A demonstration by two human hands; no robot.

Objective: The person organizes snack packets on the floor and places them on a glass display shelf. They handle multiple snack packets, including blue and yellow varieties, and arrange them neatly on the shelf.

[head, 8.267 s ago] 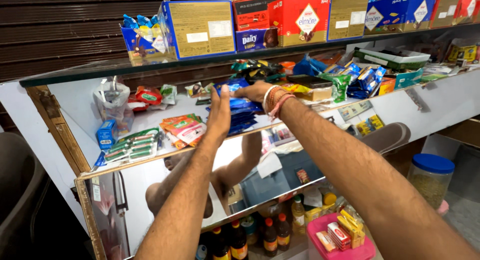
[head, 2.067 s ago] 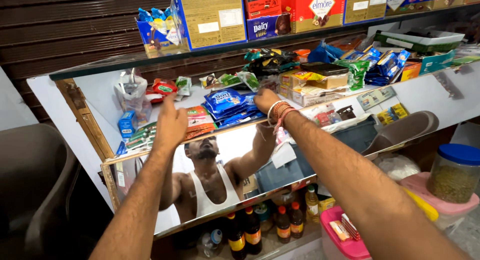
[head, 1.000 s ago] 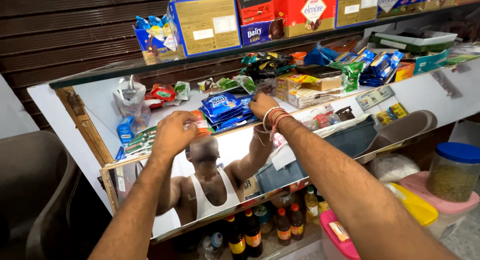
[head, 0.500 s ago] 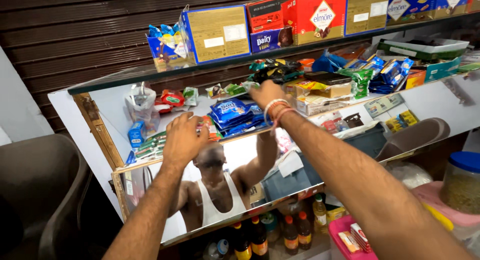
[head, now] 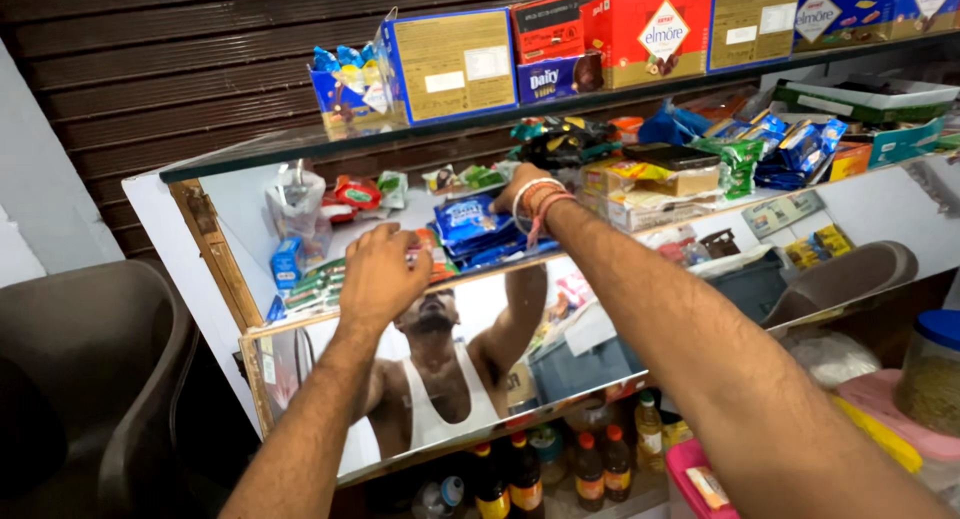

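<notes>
- Left hand [head: 378, 274], centre-left of frame: fingers curled over small red-and-green packets [head: 428, 260] at the mirrored shelf [head: 300, 324] edge; grip unclear.
- Right hand [head: 520, 184], upper centre: resting behind stacked blue glossy biscuit packets [head: 472, 225]; openness hidden.

A white shelf [head: 250, 204] (under a glass one) carries blue biscuit packets [head: 472, 222] and stacked boxes [head: 655, 184].

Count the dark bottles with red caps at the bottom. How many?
4. Two dark bottles stand side by side below the mirror, two more just right of them. More may be hidden.
</notes>
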